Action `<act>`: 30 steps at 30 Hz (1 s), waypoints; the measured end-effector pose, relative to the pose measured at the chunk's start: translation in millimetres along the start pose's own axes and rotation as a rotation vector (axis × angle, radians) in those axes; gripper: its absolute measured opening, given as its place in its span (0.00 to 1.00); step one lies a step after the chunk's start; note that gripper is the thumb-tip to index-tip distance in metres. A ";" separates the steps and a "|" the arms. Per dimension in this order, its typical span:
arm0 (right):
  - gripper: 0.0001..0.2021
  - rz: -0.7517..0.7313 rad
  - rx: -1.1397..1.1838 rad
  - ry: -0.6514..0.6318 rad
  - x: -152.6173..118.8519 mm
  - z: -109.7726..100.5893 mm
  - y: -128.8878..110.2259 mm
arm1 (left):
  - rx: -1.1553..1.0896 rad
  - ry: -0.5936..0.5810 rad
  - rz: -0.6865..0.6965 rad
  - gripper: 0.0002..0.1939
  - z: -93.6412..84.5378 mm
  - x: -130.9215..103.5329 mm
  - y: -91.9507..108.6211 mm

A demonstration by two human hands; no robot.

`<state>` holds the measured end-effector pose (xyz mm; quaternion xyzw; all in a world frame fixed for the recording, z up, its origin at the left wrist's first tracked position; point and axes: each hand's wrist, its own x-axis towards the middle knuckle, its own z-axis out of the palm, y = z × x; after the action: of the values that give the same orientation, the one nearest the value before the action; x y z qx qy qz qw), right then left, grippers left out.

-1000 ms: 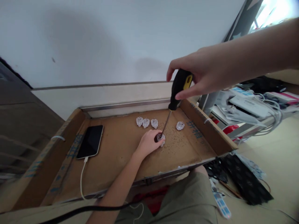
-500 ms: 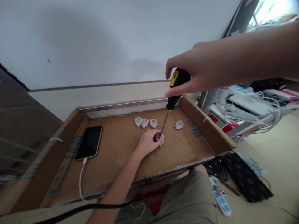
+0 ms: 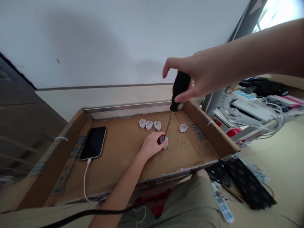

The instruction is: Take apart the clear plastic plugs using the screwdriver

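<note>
My right hand (image 3: 193,71) holds a screwdriver (image 3: 180,88) by its black handle, thumb against the side and forefinger lifted away from it. The shaft slants down to a clear plastic plug (image 3: 165,145), and its tip meets the plug's top. Pinched around that plug, my left hand (image 3: 152,144) keeps it against the cardboard. Behind it stand three similar clear plugs, the nearest one (image 3: 157,125) with its metal pins pointing up. Another clear plug (image 3: 183,128) lies to the right. Small dark specks, perhaps screws, are scattered around the held plug.
All this sits in a shallow cardboard tray (image 3: 118,158) with raised sides. A phone (image 3: 93,143) on a white charging cable lies at the left. A black cable crosses in front. To the right are a cluttered shelf (image 3: 251,107) and a power strip (image 3: 224,205) on the floor.
The right hand has turned on the screwdriver, its forefinger swinging left and the handle's yellow patch turning out of sight. The view shifts slightly; the left hand stays on the plug.
</note>
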<state>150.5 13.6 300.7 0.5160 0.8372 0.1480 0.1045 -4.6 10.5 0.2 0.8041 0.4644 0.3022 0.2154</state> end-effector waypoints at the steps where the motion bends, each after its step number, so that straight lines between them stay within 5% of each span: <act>1: 0.37 -0.026 0.042 -0.019 1.0 0.3 0.8 | -0.004 0.001 0.002 0.14 0.5 -0.2 -0.4; 4: 0.39 -0.069 0.108 -0.048 2.8 0.4 3.0 | -0.015 0.000 0.002 0.14 1.2 -0.7 -1.2; 11: 0.39 0.086 -0.092 0.057 4.3 4.6 2.7 | -0.013 -0.001 -0.011 0.14 -0.1 -0.3 0.5; 16: 0.44 0.071 -0.061 -0.098 1.1 2.5 7.7 | -0.021 0.001 -0.014 0.14 -0.9 0.2 2.0; 23: 0.35 0.131 0.011 -0.229 -6.7 -5.3 8.2 | -0.021 0.009 -0.002 0.14 -0.1 1.1 1.2; 30: 0.38 0.122 -0.064 -0.069 -6.1 -2.9 1.6 | -0.023 -0.004 -0.024 0.14 -0.6 0.9 0.9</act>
<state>153.6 8.4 304.1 0.5674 0.7949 0.1629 0.1402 -4.1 10.9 1.5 0.7966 0.4701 0.3032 0.2292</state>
